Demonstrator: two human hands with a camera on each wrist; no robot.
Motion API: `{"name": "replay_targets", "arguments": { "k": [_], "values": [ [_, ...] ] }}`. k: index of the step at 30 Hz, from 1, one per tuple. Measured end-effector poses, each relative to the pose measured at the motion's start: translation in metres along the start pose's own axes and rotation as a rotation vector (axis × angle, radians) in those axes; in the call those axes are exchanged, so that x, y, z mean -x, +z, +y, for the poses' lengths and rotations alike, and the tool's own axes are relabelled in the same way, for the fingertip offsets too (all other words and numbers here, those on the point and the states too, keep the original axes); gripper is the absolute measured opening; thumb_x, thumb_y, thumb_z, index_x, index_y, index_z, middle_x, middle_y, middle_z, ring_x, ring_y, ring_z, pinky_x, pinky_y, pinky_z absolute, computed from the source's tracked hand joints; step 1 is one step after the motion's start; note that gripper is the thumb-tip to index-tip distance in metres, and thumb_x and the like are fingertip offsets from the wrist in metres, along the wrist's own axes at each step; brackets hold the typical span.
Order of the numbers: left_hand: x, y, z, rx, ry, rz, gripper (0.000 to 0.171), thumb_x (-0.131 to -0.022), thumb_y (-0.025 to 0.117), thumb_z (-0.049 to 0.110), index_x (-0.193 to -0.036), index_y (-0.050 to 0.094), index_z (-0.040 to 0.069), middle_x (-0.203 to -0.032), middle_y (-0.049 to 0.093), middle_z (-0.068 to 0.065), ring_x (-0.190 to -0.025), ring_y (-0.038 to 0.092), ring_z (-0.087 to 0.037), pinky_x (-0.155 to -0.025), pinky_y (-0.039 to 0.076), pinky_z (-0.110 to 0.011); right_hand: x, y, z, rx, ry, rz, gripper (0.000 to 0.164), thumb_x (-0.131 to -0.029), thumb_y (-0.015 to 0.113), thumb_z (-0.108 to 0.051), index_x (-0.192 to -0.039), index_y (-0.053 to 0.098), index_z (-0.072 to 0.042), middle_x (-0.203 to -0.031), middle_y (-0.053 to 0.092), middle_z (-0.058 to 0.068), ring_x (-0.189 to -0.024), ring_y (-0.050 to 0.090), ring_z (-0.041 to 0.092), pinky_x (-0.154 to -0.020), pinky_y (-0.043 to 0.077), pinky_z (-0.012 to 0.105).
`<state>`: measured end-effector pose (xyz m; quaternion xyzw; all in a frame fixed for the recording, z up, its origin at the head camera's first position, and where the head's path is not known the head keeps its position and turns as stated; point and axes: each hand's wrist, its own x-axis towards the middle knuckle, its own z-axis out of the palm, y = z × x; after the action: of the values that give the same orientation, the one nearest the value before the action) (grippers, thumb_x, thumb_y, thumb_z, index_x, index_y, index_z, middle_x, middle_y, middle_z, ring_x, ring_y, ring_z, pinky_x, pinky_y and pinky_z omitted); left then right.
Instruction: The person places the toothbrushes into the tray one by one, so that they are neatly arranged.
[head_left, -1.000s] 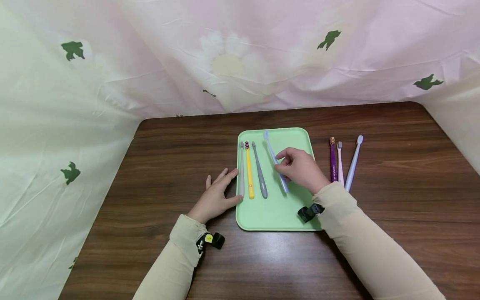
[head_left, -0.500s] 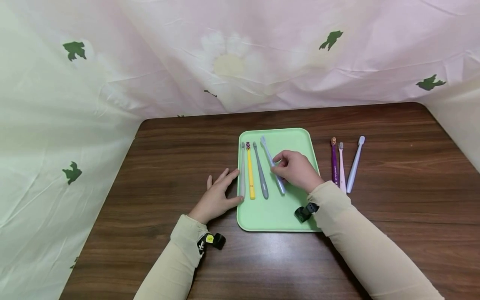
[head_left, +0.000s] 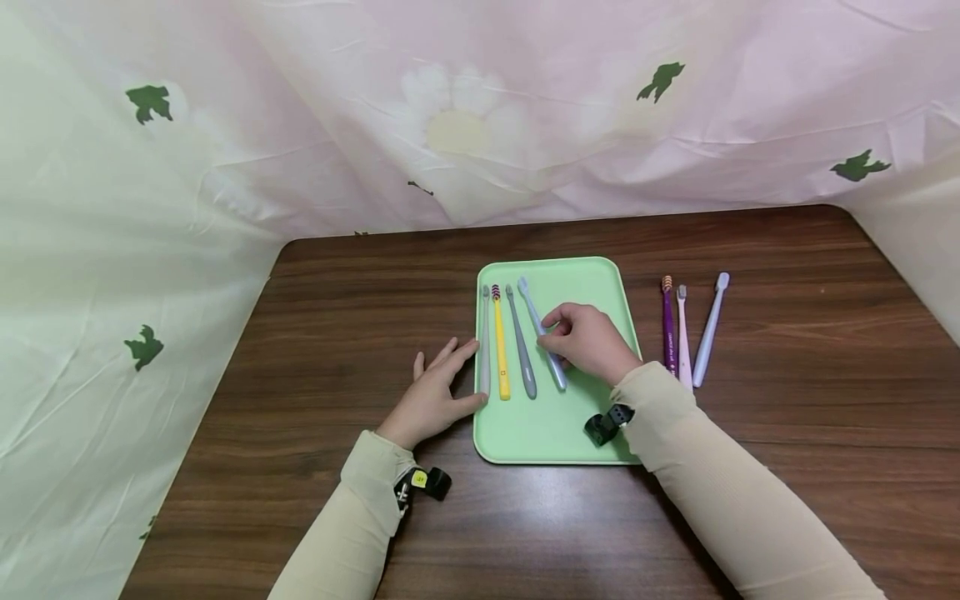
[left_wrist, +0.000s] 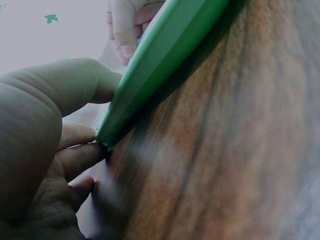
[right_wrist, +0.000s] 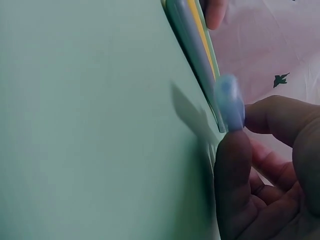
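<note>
My right hand (head_left: 588, 340) pinches a light blue toothbrush (head_left: 556, 372) between thumb and fingers over the green tray (head_left: 555, 437). In the right wrist view the handle end of this light blue toothbrush (right_wrist: 230, 102) points at the camera, its shadow on the tray beside it. My left hand (head_left: 431, 396) rests with spread, fairly straight fingers at the tray's left rim, thumb and fingertips touching the edge. Lined up on the tray from the left are a light grey toothbrush (head_left: 484, 350), a yellow toothbrush (head_left: 501, 354) and a dark grey toothbrush (head_left: 522, 346).
Right of the tray, on the brown wooden table (head_left: 787, 333), lie a purple toothbrush (head_left: 668, 325), a pink toothbrush (head_left: 683, 337) and another light blue toothbrush (head_left: 710, 332). The right sleeve partly covers the lower ends of the first two. A patterned curtain (head_left: 555, 125) hangs behind the table.
My right hand has moved left with the light blue toothbrush, bringing it closer to the dark grey one and a little lower in the head view. The left hand has stayed at the rim.
</note>
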<state>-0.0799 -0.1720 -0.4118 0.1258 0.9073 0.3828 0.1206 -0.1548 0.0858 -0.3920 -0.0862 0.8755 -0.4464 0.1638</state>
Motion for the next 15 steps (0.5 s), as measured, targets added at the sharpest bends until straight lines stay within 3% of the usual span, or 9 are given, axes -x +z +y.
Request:
{"name": "replay_targets", "arguments": {
  "k": [15],
  "values": [
    [0.0006,0.0003,0.0012,-0.003,0.008,0.013,0.078,-0.090,0.076,0.027,-0.157,0.037,0.014,-0.159,0.039,-0.002,-0.153,0.017,-0.020,-0.118,-0.012,-0.057,-0.0017,0.0011,0.0033,-0.006,0.009,-0.010,0.027,-0.091,0.074,-0.016,-0.113,0.067,-0.001,-0.082,0.065,0.007,-0.059,0.064,0.016,-0.059,0.056,0.032]
  ]
}}
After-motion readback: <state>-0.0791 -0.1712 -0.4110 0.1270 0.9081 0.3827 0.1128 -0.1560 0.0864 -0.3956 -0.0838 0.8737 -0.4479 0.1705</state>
